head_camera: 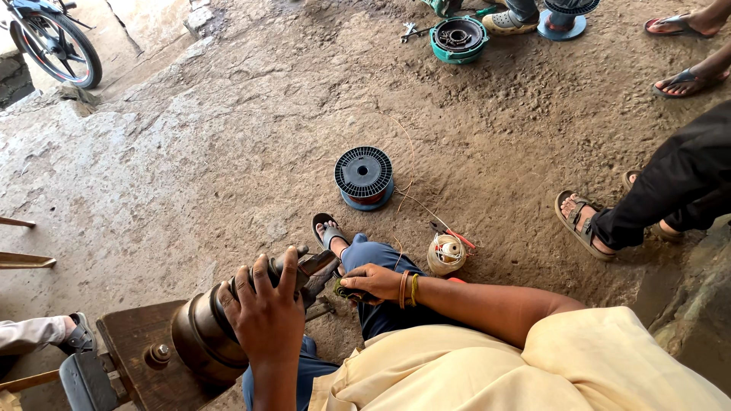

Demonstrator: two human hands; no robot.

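The left hand is pressing down on a dark, rounded metal motor housing, its fingers spreading and curling over the top edge so that they are gripping the casing; the housing is lying on its side on a low wooden worktop at the lower left, just beside a small round knob fixed to the wood. The right hand is resting on the person's blue-trousered knee, close to the front end of the housing; its fingers are closing around a small dark object (too small to identify), and orange and yellow bands are circling the wrist.

On the dirt floor ahead, a black-topped spool with a blue base is standing upright, and a thin copper wire is trailing from it toward a cream-coloured reel; red-handled pliers are lying just beside that reel. Farther off, a teal round motor part is sitting near a wrench; a bicycle wheel is showing at the upper left; other people's sandalled feet are standing at the right.
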